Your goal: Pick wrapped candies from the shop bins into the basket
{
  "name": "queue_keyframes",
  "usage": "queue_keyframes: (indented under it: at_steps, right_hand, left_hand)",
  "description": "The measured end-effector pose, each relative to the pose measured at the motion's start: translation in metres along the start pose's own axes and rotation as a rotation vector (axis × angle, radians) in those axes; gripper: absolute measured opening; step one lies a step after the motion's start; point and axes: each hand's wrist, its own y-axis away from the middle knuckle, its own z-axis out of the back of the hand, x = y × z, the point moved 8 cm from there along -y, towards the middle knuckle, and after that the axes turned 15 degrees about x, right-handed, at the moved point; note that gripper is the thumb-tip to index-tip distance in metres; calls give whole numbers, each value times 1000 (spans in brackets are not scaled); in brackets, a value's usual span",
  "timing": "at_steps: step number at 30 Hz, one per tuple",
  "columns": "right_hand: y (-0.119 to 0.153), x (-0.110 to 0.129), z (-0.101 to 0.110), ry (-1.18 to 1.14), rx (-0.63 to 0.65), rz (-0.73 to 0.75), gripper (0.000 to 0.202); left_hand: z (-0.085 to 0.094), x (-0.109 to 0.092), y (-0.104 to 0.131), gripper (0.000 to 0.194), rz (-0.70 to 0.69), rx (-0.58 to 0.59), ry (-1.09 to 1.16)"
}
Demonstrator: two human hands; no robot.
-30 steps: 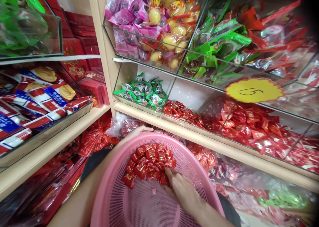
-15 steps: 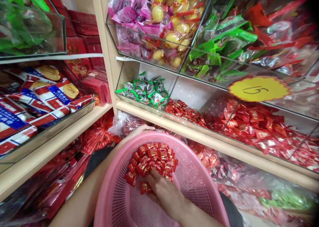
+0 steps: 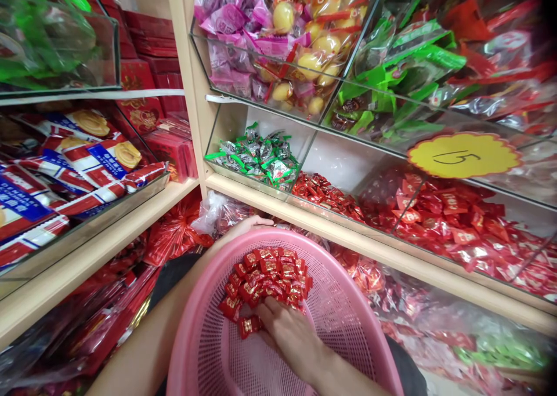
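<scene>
A pink plastic basket (image 3: 369,344) with mesh sides leans towards me, its rim nearest the shelf raised. My left arm reaches round its left side, and my left hand (image 3: 250,225) curls at the far rim from outside; most of the fingers are hidden. Within the basket, a pile of small red-wrapped candies (image 3: 278,268) covers the far part of the bottom. My right hand (image 3: 285,329) is down among them, fingers bent and closed at the near edge of the pile. One red candy (image 3: 249,326) sits at its fingertips, slightly apart from the others.
Ahead, clear shelf bins hold green-wrapped candies (image 3: 265,155), red candies (image 3: 326,196) and purple packets (image 3: 235,19). A yellow price tag (image 3: 463,155) hangs on the right. Wafer packets (image 3: 100,158) fill a left bin. Plastic bags (image 3: 435,303) lie below the wooden shelf edge (image 3: 369,239).
The single red candy at my right fingertips has shifted slightly left and turned. My left hand stays at the basket's far rim. The whole view has moved a little.
</scene>
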Motion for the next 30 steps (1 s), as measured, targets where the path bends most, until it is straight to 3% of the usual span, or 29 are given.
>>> queue_keyframes:
  at_steps: [4,11,15,21,27,30]
  right_hand:
    - [-3,-7,5,-19,12,-88,15]
    - [-3,-6,5,13,-3,-107,16]
    - [-7,-7,5,37,15,-142,17]
    - [-6,-11,12,15,-4,-149,20]
    - [49,-29,27,-276,-89,-102,15]
    - [86,-6,6,-270,56,157,21]
  left_hand:
    - [1,-2,-2,28,1,-32,-7]
    - [2,-3,-3,28,-65,-31,3]
    - [5,-1,-2,33,-96,-91,-15]
    - [12,1,-6,35,-40,-120,-56]
    - [18,-1,-7,33,12,-106,-109]
    - [17,-3,-4,31,-15,-100,-136]
